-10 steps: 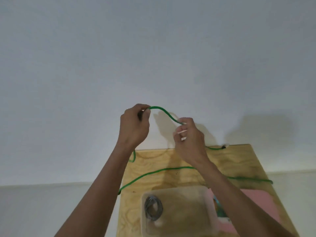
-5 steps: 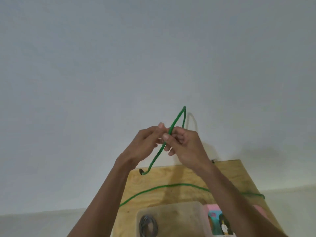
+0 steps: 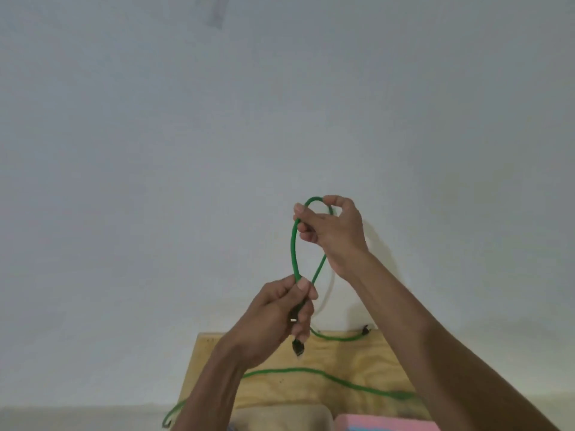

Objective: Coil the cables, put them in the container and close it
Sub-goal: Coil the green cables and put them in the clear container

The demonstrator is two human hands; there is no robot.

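I hold a green cable [image 3: 293, 244] up in front of the white wall, bent into one tall loop. My left hand [image 3: 280, 309] pinches the loop's bottom, where the strands cross, and the cable's dark plug [image 3: 298, 348] hangs just below the fist. My right hand [image 3: 333, 228] grips the top of the loop. The cable's slack trails over the wooden table [image 3: 342, 359] and off its left edge. Only the far rim of the clear container [image 3: 280, 415] shows at the bottom edge.
A pink lid or box [image 3: 382, 423] lies right of the container at the bottom edge. The cable's other plug [image 3: 366, 329] rests at the table's far edge against the wall. Floor shows to the left of the table.
My right hand has risen, pulling the narrow fold open into a taller, rounder loop. My left hand stays low on the crossing. The view has tilted up, so less of the table shows.
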